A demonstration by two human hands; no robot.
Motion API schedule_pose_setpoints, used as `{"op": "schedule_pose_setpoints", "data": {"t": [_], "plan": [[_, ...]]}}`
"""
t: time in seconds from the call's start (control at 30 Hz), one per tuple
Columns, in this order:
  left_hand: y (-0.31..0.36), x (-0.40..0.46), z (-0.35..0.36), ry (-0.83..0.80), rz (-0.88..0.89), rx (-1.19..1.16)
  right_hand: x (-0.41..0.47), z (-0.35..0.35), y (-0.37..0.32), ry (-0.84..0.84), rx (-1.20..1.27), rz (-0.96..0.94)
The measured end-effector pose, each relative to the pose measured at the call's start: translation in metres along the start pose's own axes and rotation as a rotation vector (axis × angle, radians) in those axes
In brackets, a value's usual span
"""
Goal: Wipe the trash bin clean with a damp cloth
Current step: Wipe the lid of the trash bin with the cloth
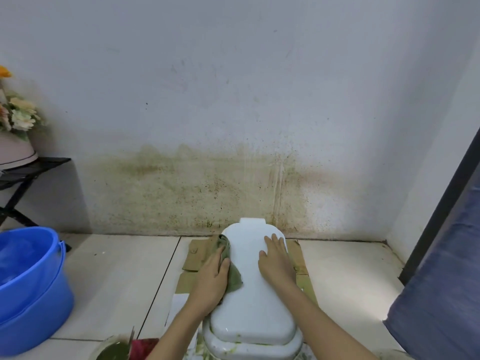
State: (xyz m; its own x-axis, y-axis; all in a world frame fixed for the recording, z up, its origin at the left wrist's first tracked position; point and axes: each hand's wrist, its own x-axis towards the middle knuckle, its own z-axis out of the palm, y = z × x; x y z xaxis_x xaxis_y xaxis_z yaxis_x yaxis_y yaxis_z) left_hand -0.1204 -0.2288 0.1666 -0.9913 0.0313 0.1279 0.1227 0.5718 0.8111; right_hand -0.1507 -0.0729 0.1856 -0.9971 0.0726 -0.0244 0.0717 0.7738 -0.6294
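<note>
A white trash bin (249, 294) with a closed lid stands on the floor in front of me, on flattened cardboard (301, 258). Greenish smears show on its rim near the bottom edge of the view. My left hand (213, 279) presses a damp olive-green cloth (232, 271) against the lid's left side, fingers fairly straight over the cloth. My right hand (276, 263) lies flat on the right side of the lid, fingers spread and holding nothing.
A blue bucket (31, 289) with water stands on the tiled floor at the left. Behind it a black stand (23, 178) carries a pot of flowers (18, 118). The stained wall (207, 190) is just behind the bin. Blue fabric (446, 281) hangs at right.
</note>
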Motion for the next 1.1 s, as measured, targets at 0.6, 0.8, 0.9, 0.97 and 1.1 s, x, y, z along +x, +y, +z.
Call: {"op": "schedule_pose_setpoints", "data": {"t": [0.6,0.8,0.9,0.97,1.1], "plan": [[0.001,-0.112,0.003,0.011,-0.009,-0.012,-0.089,0.010,0.008,0.053,-0.231,0.088],[0.013,-0.019,-0.006,-0.080,-0.086,-0.137,-0.087,0.012,0.008,0.154,-0.178,0.157],[0.008,-0.033,-0.003,-0.043,-0.059,-0.066,-0.087,0.011,0.008,0.165,-0.098,0.222],[0.004,-0.064,0.000,-0.036,-0.048,-0.059,-0.086,0.011,0.008,0.165,-0.071,0.244],[-0.003,-0.116,0.009,0.027,0.037,0.035,-0.087,0.012,0.009,0.145,-0.038,0.247]]}}
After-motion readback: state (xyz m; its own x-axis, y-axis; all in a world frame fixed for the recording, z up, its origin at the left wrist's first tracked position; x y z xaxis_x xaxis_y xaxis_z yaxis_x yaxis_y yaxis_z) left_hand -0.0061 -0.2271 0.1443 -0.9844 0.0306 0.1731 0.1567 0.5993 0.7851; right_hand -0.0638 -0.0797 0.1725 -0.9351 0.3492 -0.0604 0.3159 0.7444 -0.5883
